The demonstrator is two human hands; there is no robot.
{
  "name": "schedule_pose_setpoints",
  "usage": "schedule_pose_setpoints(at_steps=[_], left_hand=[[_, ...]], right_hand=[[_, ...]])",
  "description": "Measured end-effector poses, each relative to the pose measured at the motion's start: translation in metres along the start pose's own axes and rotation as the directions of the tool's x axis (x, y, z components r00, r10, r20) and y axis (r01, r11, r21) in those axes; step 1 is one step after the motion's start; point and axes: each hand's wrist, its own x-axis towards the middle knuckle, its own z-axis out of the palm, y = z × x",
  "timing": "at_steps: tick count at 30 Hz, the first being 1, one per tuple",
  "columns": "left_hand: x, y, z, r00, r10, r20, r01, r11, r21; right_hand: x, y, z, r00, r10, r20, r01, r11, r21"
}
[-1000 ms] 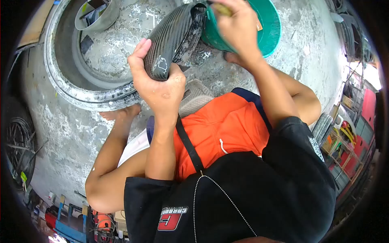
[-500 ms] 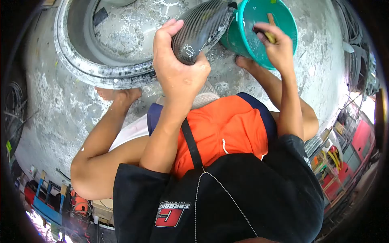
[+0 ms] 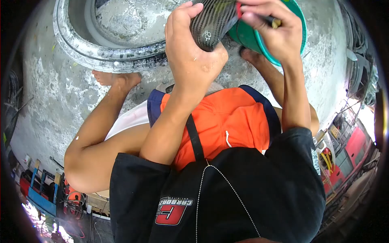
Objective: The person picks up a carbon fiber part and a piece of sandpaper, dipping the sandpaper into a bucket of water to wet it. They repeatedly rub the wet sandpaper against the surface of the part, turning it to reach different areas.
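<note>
My left hand (image 3: pixel 194 50) grips a glossy black carbon-fibre part (image 3: pixel 213 24) by its rounded lower end, fingers on one side and thumb at the bottom. The part is tilted, and its top runs out of the frame. My right hand (image 3: pixel 275 26) is closed on a small dark piece with a yellowish end (image 3: pixel 275 23), whose kind I cannot make out. Some red shows at its fingertips, against the part's right edge. Behind that hand stands a green bucket (image 3: pixel 259 46), partly hidden by it.
On the left, a tyre (image 3: pixel 109 60) with whitish smears lies on the stained concrete floor (image 3: pixel 48 93). My bare feet rest beside the tyre and the bucket. Tools and a blue metal frame (image 3: pixel 40 200) are at lower left; red panels (image 3: pixel 354 148) stand at right.
My right hand has come up and left from the bucket's mouth to the part's edge. My left hand and the part have shifted up and right in view.
</note>
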Motion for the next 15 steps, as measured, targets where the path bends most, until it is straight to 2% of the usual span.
schedule_pose_setpoints(at_steps=[1, 2, 3, 5, 6, 7, 9, 10, 11, 12, 13, 14, 15], left_hand=[[0.002, 0.002, 0.000, 1.000, -0.002, 0.006, 0.002, 1.000, 0.008], [0.002, -0.001, 0.002, 1.000, -0.024, -0.006, 0.024, 1.000, -0.020], [0.005, -0.004, 0.000, 1.000, -0.022, -0.017, 0.022, 1.000, -0.013], [0.001, -0.004, -0.007, 0.996, 0.067, 0.051, -0.056, 0.980, -0.189], [0.000, -0.003, -0.004, 0.996, 0.064, 0.059, -0.052, 0.980, -0.191], [0.002, -0.001, 0.000, 0.998, 0.051, 0.045, -0.045, 0.989, -0.139], [0.002, 0.001, 0.002, 1.000, 0.024, 0.006, -0.024, 0.999, -0.028], [0.003, 0.002, -0.001, 1.000, -0.004, 0.024, 0.004, 1.000, -0.031], [0.001, 0.002, -0.002, 1.000, -0.002, 0.025, 0.003, 0.999, -0.032], [0.000, 0.000, 0.000, 1.000, -0.014, 0.020, 0.014, 0.999, -0.034], [0.000, -0.003, 0.001, 1.000, -0.025, 0.010, 0.025, 0.999, -0.032], [-0.002, 0.000, -0.003, 0.998, 0.036, 0.046, -0.026, 0.979, -0.200], [-0.005, -0.001, -0.004, 0.998, 0.023, 0.062, -0.010, 0.979, -0.202]], right_hand=[[0.002, -0.005, 0.003, 0.961, 0.245, -0.128, -0.221, 0.960, 0.174], [0.001, 0.010, 0.001, 0.993, -0.114, -0.019, 0.110, 0.983, -0.146], [0.006, 0.007, -0.008, 0.910, -0.352, 0.219, 0.392, 0.902, -0.180], [0.001, 0.000, 0.025, 0.782, -0.593, 0.194, 0.621, 0.769, -0.150], [0.005, -0.023, 0.021, 0.779, -0.561, 0.280, 0.613, 0.777, -0.148], [0.008, -0.013, 0.013, 0.778, -0.563, 0.278, 0.615, 0.774, -0.152], [0.012, 0.018, -0.003, 0.886, -0.398, 0.239, 0.430, 0.897, -0.101], [0.007, 0.021, 0.008, 0.993, -0.112, -0.029, 0.114, 0.992, 0.046], [0.006, -0.002, 0.009, 0.982, 0.186, -0.026, -0.175, 0.958, 0.228], [0.009, 0.010, 0.003, 0.983, -0.151, 0.102, 0.148, 0.988, 0.035], [0.013, 0.025, -0.002, 0.853, -0.438, 0.283, 0.481, 0.870, -0.104], [0.015, 0.001, 0.014, 0.773, -0.566, 0.287, 0.589, 0.808, 0.009], [0.009, -0.029, 0.024, 0.835, -0.468, 0.289, 0.488, 0.873, 0.004]])
